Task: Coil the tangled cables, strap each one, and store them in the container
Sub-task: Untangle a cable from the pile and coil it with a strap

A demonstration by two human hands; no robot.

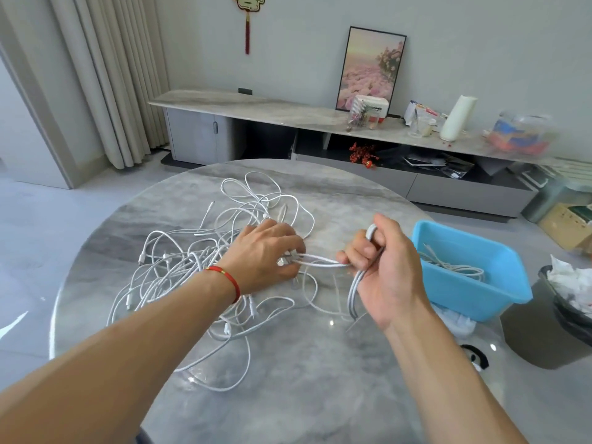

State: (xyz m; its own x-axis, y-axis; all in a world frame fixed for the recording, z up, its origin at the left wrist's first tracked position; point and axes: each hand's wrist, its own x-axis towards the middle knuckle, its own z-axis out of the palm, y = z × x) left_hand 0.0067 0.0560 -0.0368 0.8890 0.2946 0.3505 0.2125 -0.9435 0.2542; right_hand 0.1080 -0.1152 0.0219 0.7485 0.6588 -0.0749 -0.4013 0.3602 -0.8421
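Observation:
A tangle of several white cables lies spread over the round marble table. My right hand grips a coil of white cable, with loops running over its fingers and hanging below the palm. A short stretch of that cable runs level to my left hand, which pinches it just above the tangle. A red string bracelet circles the left wrist. The blue plastic container stands at the table's right edge, right of my right hand, with a coiled white cable inside.
A bin lined with a black bag and holding white paper stands on the floor right of the container. Behind the table runs a long low cabinet with a framed picture, boxes and a white vase. Curtains hang at far left.

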